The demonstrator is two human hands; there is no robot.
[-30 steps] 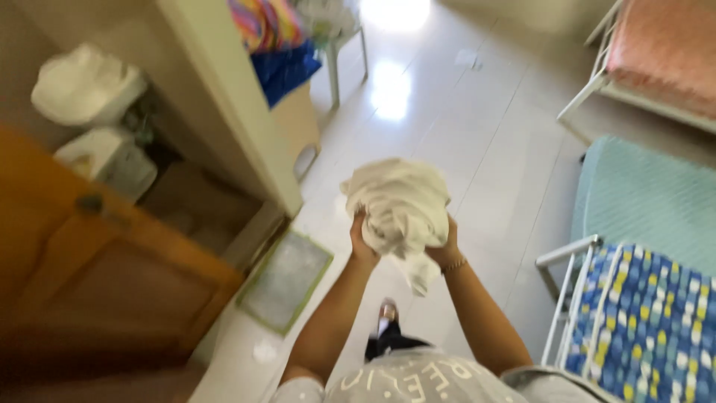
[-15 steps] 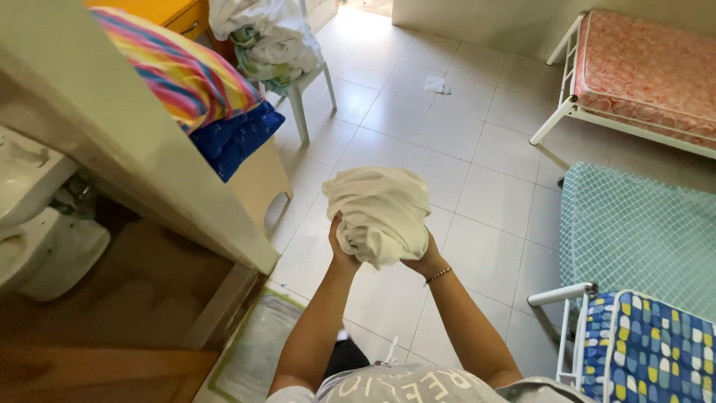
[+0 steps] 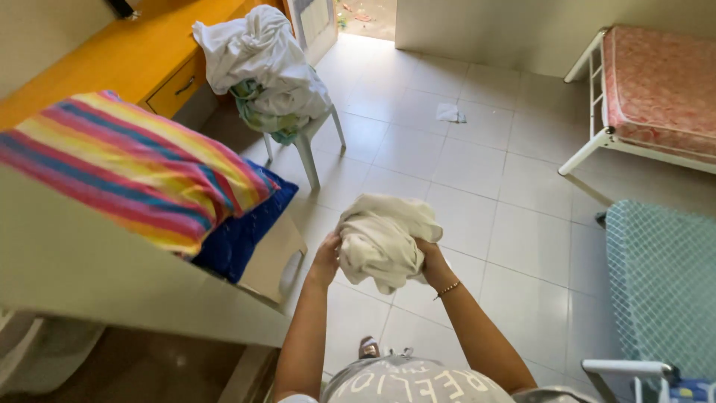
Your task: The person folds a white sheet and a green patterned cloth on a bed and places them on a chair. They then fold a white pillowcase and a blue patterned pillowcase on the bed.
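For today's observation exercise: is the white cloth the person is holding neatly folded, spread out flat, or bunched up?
Bunched up. The white cloth forms a crumpled bundle between the left hand and right hand, with irregular creases and a loose end hanging below.

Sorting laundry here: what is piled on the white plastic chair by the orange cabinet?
A heap of crumpled white cloth lies on the white plastic chair, with a pale green patterned piece showing beneath. The seat itself is covered, so anything under the heap is hidden.
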